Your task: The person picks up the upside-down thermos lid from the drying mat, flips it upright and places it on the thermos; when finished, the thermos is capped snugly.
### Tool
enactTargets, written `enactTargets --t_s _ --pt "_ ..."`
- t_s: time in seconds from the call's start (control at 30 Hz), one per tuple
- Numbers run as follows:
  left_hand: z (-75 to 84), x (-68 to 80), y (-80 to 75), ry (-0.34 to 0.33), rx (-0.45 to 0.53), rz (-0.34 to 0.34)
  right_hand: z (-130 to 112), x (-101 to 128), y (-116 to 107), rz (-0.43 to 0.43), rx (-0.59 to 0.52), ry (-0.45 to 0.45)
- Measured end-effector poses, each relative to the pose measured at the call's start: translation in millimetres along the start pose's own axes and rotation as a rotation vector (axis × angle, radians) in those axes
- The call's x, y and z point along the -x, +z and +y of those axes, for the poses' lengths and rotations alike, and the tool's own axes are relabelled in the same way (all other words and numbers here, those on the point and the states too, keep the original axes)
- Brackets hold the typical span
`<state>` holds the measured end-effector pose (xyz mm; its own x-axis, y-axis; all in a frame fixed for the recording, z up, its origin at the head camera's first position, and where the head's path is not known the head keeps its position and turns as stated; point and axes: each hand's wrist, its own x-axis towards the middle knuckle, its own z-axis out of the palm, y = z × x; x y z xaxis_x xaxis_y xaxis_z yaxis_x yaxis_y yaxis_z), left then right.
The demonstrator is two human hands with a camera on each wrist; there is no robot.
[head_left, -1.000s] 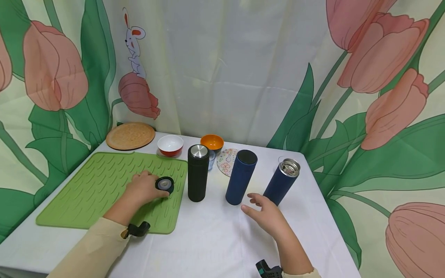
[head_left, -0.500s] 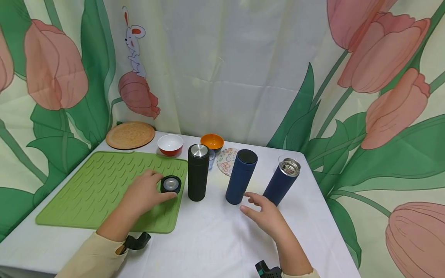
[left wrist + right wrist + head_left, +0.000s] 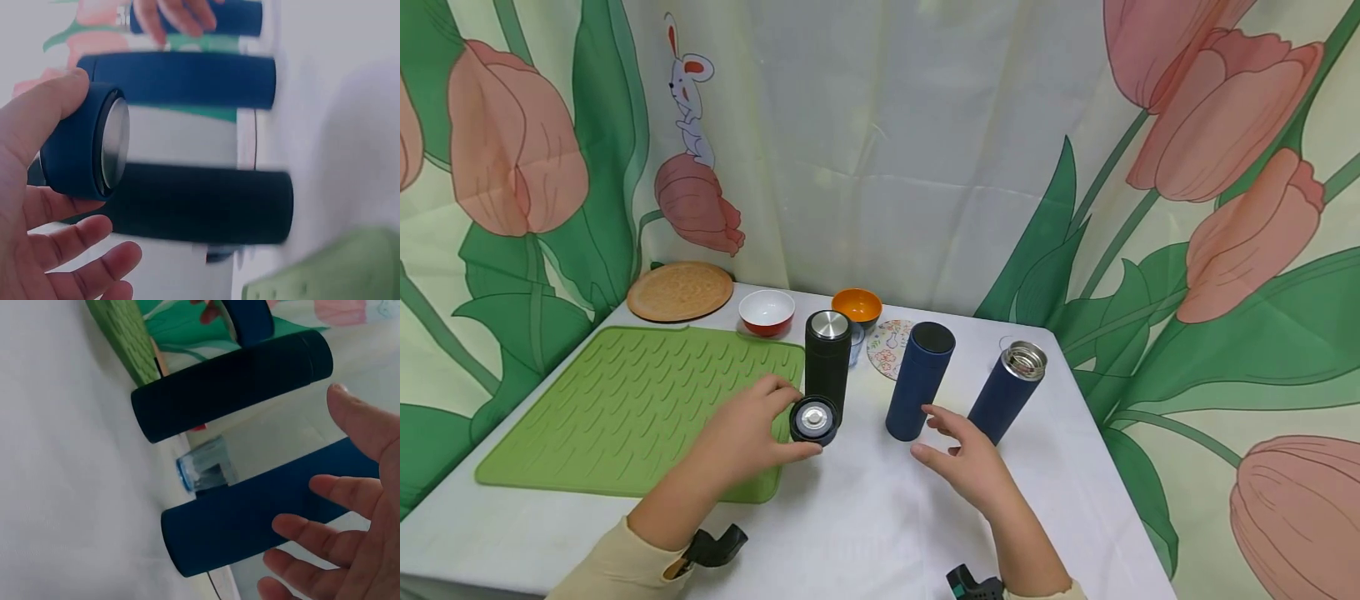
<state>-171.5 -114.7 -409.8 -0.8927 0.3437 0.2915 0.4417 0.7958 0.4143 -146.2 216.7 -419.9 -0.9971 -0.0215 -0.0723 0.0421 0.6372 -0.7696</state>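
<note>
The left hand [image 3: 748,429] pinched a dark blue round lid [image 3: 815,419] between its thumb and fingers, its remaining fingers spread in the left wrist view. The lid was up off the counter [image 3: 865,525], in front of the lower part of a black flask [image 3: 827,358]; whether the two touched could not be told. A silvery centre within a dark rim faced the head camera.

The right hand [image 3: 962,462] held nothing, its thumb and fingers loosely spread. Its fingertips were close beside a blue flask [image 3: 917,387] with a dark top; contact was unclear. On that hand's other side stood a second blue flask [image 3: 1009,393], uncovered, a metal rim showing round its mouth. The black flask, with a silver disc on its top, stood to the left of both.

Under the left forearm a ridged green mat [image 3: 625,408] covered the counter's left part, its right edge near the black flask. Behind the flasks, a clear cup [image 3: 209,465] with a bluish base was partly hidden, near a flower-patterned disc [image 3: 889,346]. Farther back were an orange bowl [image 3: 857,306], a red bowl [image 3: 767,312] with a white inside, and a round wooden board [image 3: 679,292] at the far left. A curtain [image 3: 887,167] printed with tulips and a rabbit hung beyond the counter.
</note>
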Motion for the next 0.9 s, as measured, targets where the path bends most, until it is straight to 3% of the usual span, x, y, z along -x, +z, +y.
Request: enactTargets --t_s 0.27,0.43,0.67,0.9 --pt "30.4 -6.1 16.3 0.026 0.086 -0.040 -10.2 6.1 7.5 -0.069 -0.042 -0.137" --pt "44.7 -10.1 21.4 0.095 0.123 -0.046 -13.5 7.2 13.0 -0.124 -0.060 -0.184" --pt "55.5 -13.8 26.6 0.180 0.144 -0.064 -12.6 7.7 15.0 -0.145 -0.079 -0.256" --pt "60.1 -13.7 30.6 0.162 0.170 -0.067 -12.1 7.5 14.2 -0.155 -0.084 -0.277"
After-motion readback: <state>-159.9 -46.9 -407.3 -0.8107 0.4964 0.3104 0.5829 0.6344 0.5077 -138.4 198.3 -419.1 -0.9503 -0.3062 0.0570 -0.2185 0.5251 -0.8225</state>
